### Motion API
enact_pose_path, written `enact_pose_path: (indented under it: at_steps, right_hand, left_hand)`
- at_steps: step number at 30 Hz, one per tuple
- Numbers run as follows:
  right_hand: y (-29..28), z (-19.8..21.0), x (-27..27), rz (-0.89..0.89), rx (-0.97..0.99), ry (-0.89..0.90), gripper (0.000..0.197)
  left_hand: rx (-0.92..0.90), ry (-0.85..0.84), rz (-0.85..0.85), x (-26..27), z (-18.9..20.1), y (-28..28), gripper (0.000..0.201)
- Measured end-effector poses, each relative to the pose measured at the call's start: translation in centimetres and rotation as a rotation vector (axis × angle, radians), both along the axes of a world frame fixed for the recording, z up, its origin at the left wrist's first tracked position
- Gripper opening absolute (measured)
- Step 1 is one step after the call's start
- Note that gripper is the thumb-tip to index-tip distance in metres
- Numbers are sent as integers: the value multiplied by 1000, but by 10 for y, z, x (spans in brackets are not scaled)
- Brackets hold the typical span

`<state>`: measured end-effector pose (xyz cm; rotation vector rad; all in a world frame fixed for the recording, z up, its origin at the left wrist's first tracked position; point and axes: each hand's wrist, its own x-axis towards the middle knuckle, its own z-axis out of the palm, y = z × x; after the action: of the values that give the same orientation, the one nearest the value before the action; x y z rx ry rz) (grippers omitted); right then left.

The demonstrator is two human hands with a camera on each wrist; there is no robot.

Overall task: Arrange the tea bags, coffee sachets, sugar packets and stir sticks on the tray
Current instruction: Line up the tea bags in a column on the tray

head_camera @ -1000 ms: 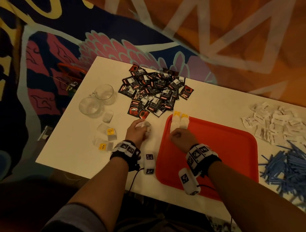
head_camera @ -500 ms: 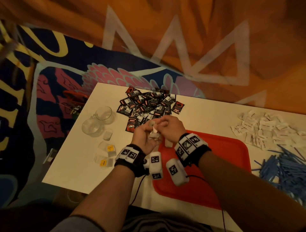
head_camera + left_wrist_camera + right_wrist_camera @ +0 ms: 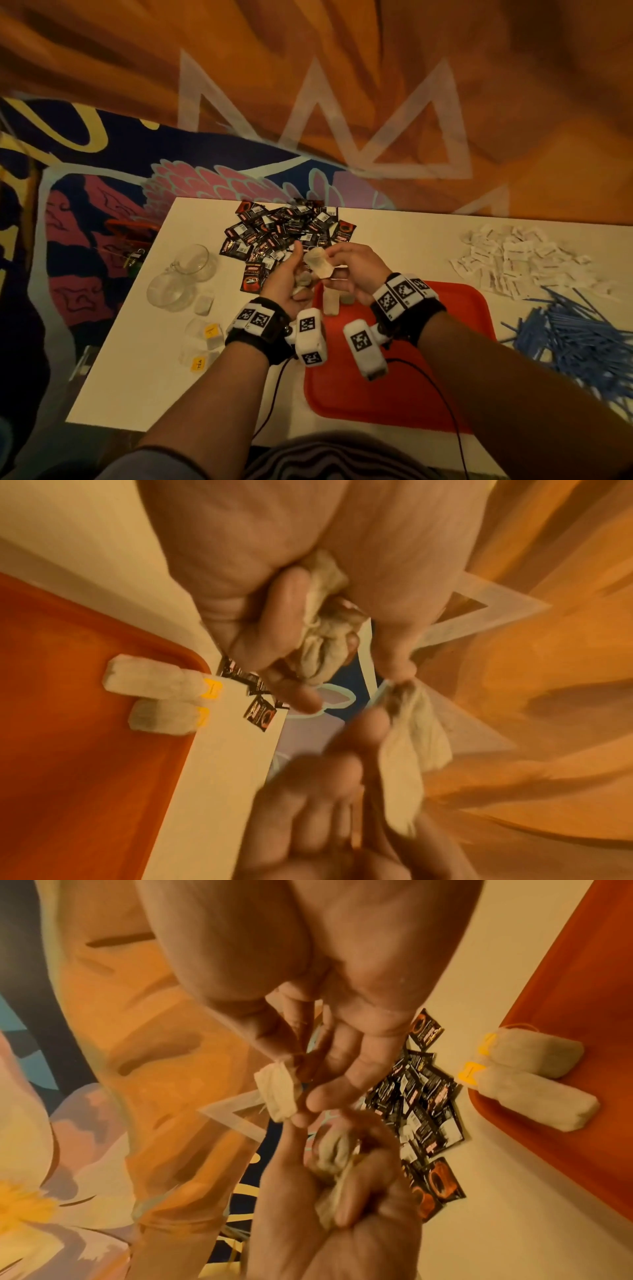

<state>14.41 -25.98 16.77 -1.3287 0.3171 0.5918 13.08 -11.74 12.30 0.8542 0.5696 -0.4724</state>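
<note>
A: Hands first. State of each?

B: Both raised over the tray's (image 3: 394, 394) far-left corner. Left hand (image 3: 286, 281), palm up, fingers curled round a crumpled bunch of tea bags (image 3: 325, 631). Right hand (image 3: 356, 267) pinches one tea bag (image 3: 318, 262) between thumb and fingertips, just beside the left thumb.

A: Tray contents?

B: Two tea bags (image 3: 154, 693) side by side at the far-left corner, yellow tags lapping the rim. The other parts of the red floor that show are bare; both forearms cross the near part.

A: Edges and room?

B: Tray sits near the table's (image 3: 144, 377) near edge. Coffee sachets (image 3: 284, 233) piled at the far edge, reaching almost to the tray corner. Sugar packets (image 3: 520, 257) far right; blue stir sticks (image 3: 582, 339) right, touching or nearly touching the tray's right rim, cannot tell which. Left strip holds two glass cups (image 3: 181, 274) and loose tea bags (image 3: 205, 335), well apart from the tray.

A: Legible writing?

B: One yellow tag reads "TEA". Sachets are black and red with white print, too blurred to read. Wrist bands carry square black-and-white markers.
</note>
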Motion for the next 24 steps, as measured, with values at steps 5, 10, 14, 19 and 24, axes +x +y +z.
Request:
enact_pose_path:
  at_steps: [5,10,14,19,24]
  right_hand:
    - [-20,-4,5,-30,-30,13,24]
    - [-24,-8,8,-121,-7,43,25]
    - [-20,-7,9,-119,76,60,27]
    - [-27,-4,13,-50,-87,-25,24]
    - [-42,-12,19,163,-472,-581,26]
  left_hand:
    - [585,-260,83,-2,-5,7,18]
    - [1326,-1068,-226,-7,6,3,24]
    - [1424,-1257,-282,-4,10,-7,25]
    - [1320,-1024,-114,1,16,-9,6]
    - [1191,-804,-247,9,21,-3,8]
